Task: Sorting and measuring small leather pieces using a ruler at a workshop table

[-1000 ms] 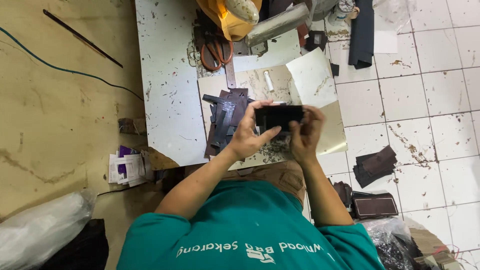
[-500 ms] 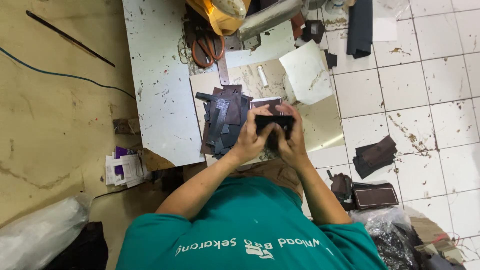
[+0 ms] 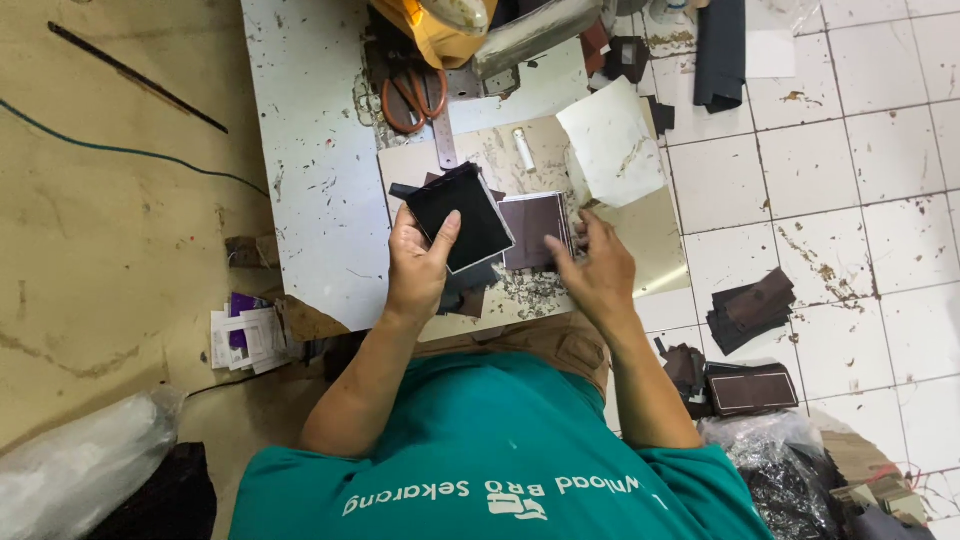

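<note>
The left hand (image 3: 420, 262) is gripping a black square piece (image 3: 462, 217) of leather-like material, its thumb lying across the face and its fingers hidden behind, so that the piece is standing tilted above the worktable (image 3: 310, 200). The right hand (image 3: 598, 272) is reaching left with its fingers loosely spread, the fingertips resting at the right edge of a dark brown piece (image 3: 535, 230) that is lying flat on a tan board (image 3: 640, 235); whether it is pinching that edge or only touching it is hard to make out. The black piece is overlapping the brown one's left side and is covering most of a pile of darker cuttings (image 3: 465, 290) beneath, of which only slivers are showing. At the far side, orange-handled scissors (image 3: 412, 95) are lying beside a metal ruler (image 3: 443, 135), and the machine (image 3: 470, 25) beyond them is being cut off by the top edge. A curled white sheet (image 3: 610, 140) is sitting on the board to the right. On the tiled floor to the right, stacks of brown pieces (image 3: 750, 310) are resting, partly hidden by the person's arm.
</note>
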